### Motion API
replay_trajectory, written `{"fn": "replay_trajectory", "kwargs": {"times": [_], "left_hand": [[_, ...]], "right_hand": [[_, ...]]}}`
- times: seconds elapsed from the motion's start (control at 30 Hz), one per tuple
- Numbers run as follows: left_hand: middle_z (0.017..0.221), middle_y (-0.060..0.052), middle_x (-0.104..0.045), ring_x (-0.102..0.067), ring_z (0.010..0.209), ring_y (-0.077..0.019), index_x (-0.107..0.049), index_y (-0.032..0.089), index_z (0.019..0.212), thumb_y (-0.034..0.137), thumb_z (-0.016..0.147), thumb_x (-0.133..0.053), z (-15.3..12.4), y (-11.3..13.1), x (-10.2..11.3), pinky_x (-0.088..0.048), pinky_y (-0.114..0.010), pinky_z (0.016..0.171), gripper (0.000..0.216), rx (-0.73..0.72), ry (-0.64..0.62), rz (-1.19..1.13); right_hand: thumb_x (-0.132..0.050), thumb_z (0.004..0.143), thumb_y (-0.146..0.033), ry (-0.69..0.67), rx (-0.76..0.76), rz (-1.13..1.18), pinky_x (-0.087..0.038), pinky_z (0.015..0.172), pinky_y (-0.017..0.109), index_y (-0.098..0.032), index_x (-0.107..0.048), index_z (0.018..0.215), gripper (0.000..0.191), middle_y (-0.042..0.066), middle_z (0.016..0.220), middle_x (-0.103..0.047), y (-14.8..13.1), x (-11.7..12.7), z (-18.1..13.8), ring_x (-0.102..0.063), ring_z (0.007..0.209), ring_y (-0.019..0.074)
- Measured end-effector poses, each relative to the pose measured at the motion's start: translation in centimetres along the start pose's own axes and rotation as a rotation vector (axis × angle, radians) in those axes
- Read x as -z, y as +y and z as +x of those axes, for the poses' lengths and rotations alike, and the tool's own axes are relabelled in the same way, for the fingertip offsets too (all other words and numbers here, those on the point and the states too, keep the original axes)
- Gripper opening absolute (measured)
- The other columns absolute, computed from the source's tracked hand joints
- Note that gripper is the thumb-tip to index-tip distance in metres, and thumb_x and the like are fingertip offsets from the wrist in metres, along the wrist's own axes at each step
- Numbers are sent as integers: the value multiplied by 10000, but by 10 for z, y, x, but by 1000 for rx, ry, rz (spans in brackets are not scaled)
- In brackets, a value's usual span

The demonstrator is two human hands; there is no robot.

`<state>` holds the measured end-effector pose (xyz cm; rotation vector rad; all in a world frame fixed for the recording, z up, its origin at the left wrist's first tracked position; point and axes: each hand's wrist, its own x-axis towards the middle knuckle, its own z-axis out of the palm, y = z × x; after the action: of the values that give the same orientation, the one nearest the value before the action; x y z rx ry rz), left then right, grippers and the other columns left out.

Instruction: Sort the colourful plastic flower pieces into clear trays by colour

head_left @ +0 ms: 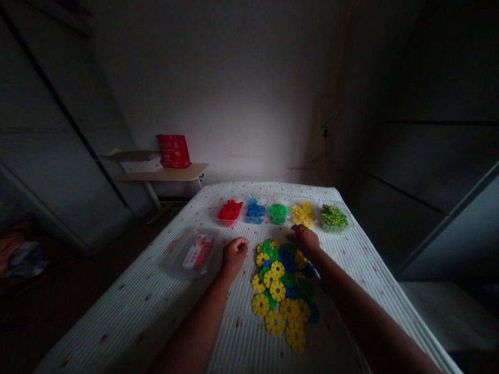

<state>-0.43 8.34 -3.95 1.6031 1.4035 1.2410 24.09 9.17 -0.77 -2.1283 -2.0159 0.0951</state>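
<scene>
A loose pile of notched plastic discs (277, 291) in yellow, green and blue lies on the tablecloth between my forearms. My right hand (306, 239) is above the far edge of this pile, near the tub of yellow discs (303, 214). Its fingers are pinched on a yellow disc, partly visible at the fingertips. My left hand (235, 253) rests left of the pile with its fingers curled in; whatever they hold, if anything, is hidden. Along the far side stand clear tubs with red pieces (230, 212), blue discs (255, 213), green discs (278, 213) and light green pieces (333, 217).
A clear plastic lid (177, 257) with a pink and white label lies left of my left hand. The white tablecloth (152, 306) has small red marks. Beyond the table, a small desk (175, 174) bears a red bag (173, 150) and a box (140, 163).
</scene>
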Motion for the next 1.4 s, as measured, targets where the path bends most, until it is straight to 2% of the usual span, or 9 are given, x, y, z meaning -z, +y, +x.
{"fn": "replay_trajectory", "kwargs": {"times": [0.13, 0.3, 0.43, 0.57, 0.77, 0.93, 1.17, 1.27, 1.4], "left_hand": [[537, 33, -551, -517, 508, -115, -609, 175, 715, 258, 689, -513, 1, -2, 0, -402, -211, 521, 130, -24, -4, 1], [606, 22, -585, -513, 501, -106, -603, 163, 731, 253, 698, -496, 2, -4, -1, -419, -214, 526, 144, -23, -21, -17], [642, 16, -606, -526, 521, -107, -615, 162, 757, 241, 702, -501, 2, -8, -1, -425, -210, 531, 149, -26, -30, -11], [600, 16, -594, -550, 572, -125, -628, 171, 745, 234, 701, -514, 3, -11, -2, -426, -209, 542, 137, -28, -10, 15], [621, 14, -608, -558, 578, -129, -633, 168, 738, 227, 694, -511, 3, -11, -2, -435, -222, 558, 142, -39, -7, 25], [607, 20, -597, -554, 582, -130, -629, 170, 745, 236, 698, -508, 2, -9, -1, -430, -220, 560, 146, -44, -11, 23], [597, 12, -593, -565, 586, -139, -631, 166, 746, 224, 700, -505, 2, -10, -2, -436, -224, 561, 146, -60, -15, 15], [608, 7, -601, -569, 597, -139, -632, 162, 743, 222, 705, -508, 3, -11, -2, -435, -221, 562, 144, -66, -11, 18], [610, 8, -609, -568, 615, -136, -635, 158, 728, 206, 698, -513, 2, -10, -2, -428, -214, 570, 134, -69, -3, 25]], "right_hand": [[-523, 819, -370, -43, -23, -2, -424, 655, 256, -209, -639, 951, 238, 86, 988, -644, -4, -3, 5, -621, 850, 185], [-470, 829, -241, -9, -7, 82, -401, 644, 241, -169, -625, 980, 228, 93, 886, -668, -7, 12, 3, -612, 810, 178], [-495, 804, -216, -35, 141, 205, -406, 638, 193, -173, -639, 923, 192, 29, 834, -674, -11, 29, -17, -600, 761, 129], [-535, 746, -188, -194, 356, 367, -420, 593, 184, -193, -663, 974, 261, -13, 762, -670, -21, 36, -49, -590, 662, 110], [-502, 727, -124, -312, 456, 311, -454, 786, 243, -256, -656, 1096, 421, 30, 1055, -678, -35, 32, -69, -627, 912, 169], [-516, 741, -151, -312, 447, 206, -440, 802, 250, -239, -664, 1050, 354, 49, 1073, -660, -38, 28, -68, -608, 955, 183], [-522, 748, -156, -210, 329, 167, -369, 610, 208, -166, -621, 819, 121, 47, 860, -631, -39, 36, -68, -563, 724, 132], [-525, 731, -133, -213, 281, 262, -344, 579, 209, -176, -608, 782, 106, 5, 728, -608, -31, 43, -69, -533, 657, 117], [-566, 694, -127, -429, 500, 593, -375, 580, 188, -179, -614, 885, 204, -12, 812, -616, -25, 45, -77, -524, 688, 98]]}}
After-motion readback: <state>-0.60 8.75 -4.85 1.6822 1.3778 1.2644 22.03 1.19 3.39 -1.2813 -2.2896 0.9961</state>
